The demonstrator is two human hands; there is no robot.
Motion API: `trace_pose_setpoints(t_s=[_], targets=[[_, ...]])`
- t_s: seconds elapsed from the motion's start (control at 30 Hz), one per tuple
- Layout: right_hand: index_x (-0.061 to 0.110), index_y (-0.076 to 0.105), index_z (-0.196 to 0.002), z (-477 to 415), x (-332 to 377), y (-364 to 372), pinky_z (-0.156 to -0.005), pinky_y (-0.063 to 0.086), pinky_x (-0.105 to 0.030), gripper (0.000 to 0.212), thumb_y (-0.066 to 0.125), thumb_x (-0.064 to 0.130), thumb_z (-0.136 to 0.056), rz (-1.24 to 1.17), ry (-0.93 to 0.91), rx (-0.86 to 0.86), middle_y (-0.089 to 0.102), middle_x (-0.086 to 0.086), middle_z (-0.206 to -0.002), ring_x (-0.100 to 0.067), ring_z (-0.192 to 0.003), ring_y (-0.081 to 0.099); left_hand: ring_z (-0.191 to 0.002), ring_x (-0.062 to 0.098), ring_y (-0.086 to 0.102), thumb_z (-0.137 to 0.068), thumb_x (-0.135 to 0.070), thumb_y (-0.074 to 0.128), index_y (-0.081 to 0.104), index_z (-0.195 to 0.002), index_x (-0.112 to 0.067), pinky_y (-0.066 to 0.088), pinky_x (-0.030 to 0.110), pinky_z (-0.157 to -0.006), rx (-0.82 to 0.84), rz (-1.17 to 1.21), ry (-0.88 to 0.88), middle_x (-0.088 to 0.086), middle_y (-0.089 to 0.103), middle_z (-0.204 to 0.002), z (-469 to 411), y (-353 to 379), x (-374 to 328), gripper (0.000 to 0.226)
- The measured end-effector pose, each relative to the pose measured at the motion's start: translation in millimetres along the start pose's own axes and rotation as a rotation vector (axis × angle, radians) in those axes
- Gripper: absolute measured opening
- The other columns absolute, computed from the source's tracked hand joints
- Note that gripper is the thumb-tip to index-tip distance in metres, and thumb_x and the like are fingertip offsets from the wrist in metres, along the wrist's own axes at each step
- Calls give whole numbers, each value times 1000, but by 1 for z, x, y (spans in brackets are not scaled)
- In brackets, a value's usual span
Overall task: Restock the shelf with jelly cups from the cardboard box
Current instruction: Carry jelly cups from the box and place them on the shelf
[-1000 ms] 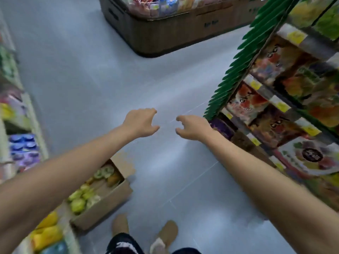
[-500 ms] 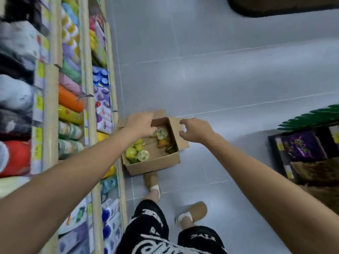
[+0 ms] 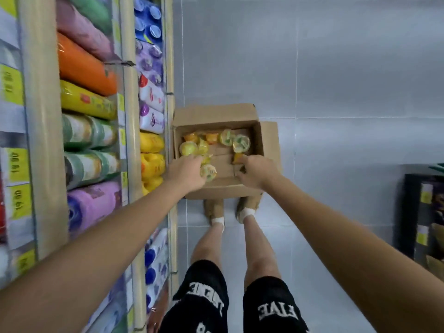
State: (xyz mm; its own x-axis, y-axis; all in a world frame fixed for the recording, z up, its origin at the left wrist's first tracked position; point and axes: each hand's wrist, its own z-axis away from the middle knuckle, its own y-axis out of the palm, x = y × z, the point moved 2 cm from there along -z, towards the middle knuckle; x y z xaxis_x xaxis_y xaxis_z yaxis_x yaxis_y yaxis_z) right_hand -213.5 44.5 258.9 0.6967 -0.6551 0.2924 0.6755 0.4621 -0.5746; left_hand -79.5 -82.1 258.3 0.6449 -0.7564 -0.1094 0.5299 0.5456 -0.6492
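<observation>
— While we bend over the cardboard box (image 3: pixel 216 111), where do our hands sit?
— Both are down inside it; our left hand (image 3: pixel 185 173) is by the near left corner, fingers curled round a yellow-green jelly cup (image 3: pixel 208 172) that lies against its thumb side; our right hand (image 3: pixel 255 174) is at the near right wall, fingers bent inward.
— Does the right one grasp anything?
— We cannot tell; an orange cup (image 3: pixel 237 157) touches its fingertips, yet the grip itself is hidden behind the knuckles.
— And the other jelly cups (image 3: pixel 227 137)?
— They lie loose along the far wall of the box; yellow ones (image 3: pixel 188 148) crowd the far left corner, orange ones sit in the middle, and green-lidded cups (image 3: pixel 241 143) lean near the far right corner; bare cardboard shows between them and our hands.
— Where does the box stand?
— On the grey floor (image 3: pixel 336 92), flaps open, its left side just beside the foot of the shelf (image 3: pixel 129 140); our tan shoes (image 3: pixel 213 207) are at its near edge; the shelf rows carry wrapped rolls (image 3: pixel 84 68) in many colours, with yellow price tags (image 3: pixel 14 164) on the rails.
</observation>
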Motion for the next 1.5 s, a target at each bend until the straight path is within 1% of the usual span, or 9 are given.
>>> trace_pose_setpoints(t_s=[0.3,0.47,0.6,0.73,0.87,1.1,1.27,1.4,1.5], targets=[[17,50,-129,-150,-7,106,-74,50,-35,44,48,42,-93,16,-28,23,64,-8,-110,-28,-100,60,-120,29,49,-86,-47,56,46,-129,-17,41,37,-89,56,38,-154,6,53,-127,-110,124,40,54],[13,48,-130,-236,-10,174,-76,50,-37,51,47,48,-93,-33,36,17,63,-9,-113,-29,-103,60,-120,30,49,-86,-53,57,46,-127,-13,42,37,-86,53,129,-283,9,53,-128,-173,192,71,58],[12,39,-137,-292,-12,227,-81,51,-41,61,47,53,-92,-64,88,-2,61,-11,-119,-31,-108,59,-120,34,48,-83,-57,60,37,-132,-9,43,41,-87,49,292,-411,16,50,-130,-215,245,94,72],[13,38,-134,-336,-17,268,-83,51,-42,62,51,55,-89,-129,161,2,59,-11,-123,-31,-110,58,-124,35,46,-82,-55,63,18,-145,-1,42,40,-92,14,369,-463,20,41,-140,-249,285,100,94],[11,34,-137,-363,-24,295,-87,47,-41,72,56,57,-87,-200,222,-15,54,-11,-131,-31,-117,54,-125,34,43,-82,-48,68,15,-145,2,42,41,-93,-46,368,-545,20,38,-139,-269,307,100,96],[7,33,-137,-396,-25,316,-96,45,-41,79,64,55,-83,-446,251,-32,55,-13,-132,-31,-122,53,-121,31,49,-75,-45,76,31,-129,-6,43,39,-90,-89,513,-578,17,49,-130,-291,325,112,80],[13,39,-131,-404,-25,323,-86,43,-28,66,73,40,-81,-668,235,-79,58,-6,-127,-22,-116,55,-116,32,53,-79,-50,70,28,-130,-7,44,40,-86,-100,522,-578,16,49,-128,-295,327,112,79],[12,39,-130,-398,-30,316,-87,44,-30,66,74,37,-80,-632,218,-123,59,-7,-125,-24,-115,57,-116,33,53,-81,-49,68,26,-131,-7,44,40,-85,-75,515,-572,17,49,-128,-292,323,111,78],[10,31,-140,-383,-35,301,-92,44,-33,76,73,34,-82,-582,218,-112,57,-11,-129,-26,-119,54,-115,32,54,-81,-50,66,26,-132,-7,42,37,-80,-72,469,-532,16,51,-127,-278,317,103,78]])
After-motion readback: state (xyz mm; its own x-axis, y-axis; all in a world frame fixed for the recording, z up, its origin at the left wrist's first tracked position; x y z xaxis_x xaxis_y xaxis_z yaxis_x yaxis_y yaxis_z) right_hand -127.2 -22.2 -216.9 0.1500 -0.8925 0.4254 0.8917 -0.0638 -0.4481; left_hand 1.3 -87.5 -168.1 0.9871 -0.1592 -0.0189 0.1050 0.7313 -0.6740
